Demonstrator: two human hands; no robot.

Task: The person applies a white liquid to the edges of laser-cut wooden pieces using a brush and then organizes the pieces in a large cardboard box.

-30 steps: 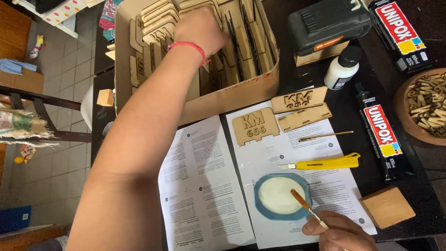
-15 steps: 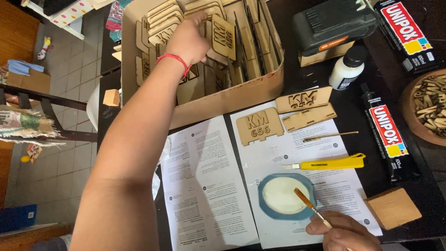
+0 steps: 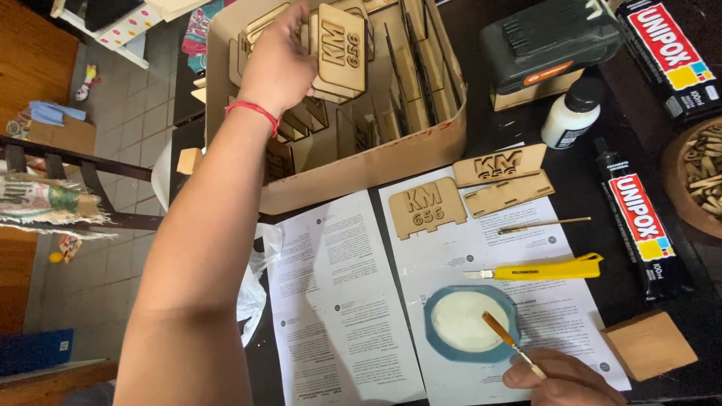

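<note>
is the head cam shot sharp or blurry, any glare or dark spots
Head view: mostly sharp, the left hand and the wooden plaque it lifts from the cardboard box show crisp edges; soft, even light, with slight sheen on the white paste in the blue dish; the black table swallows detail; the right hand with its brush is cropped at the bottom edge.
</note>
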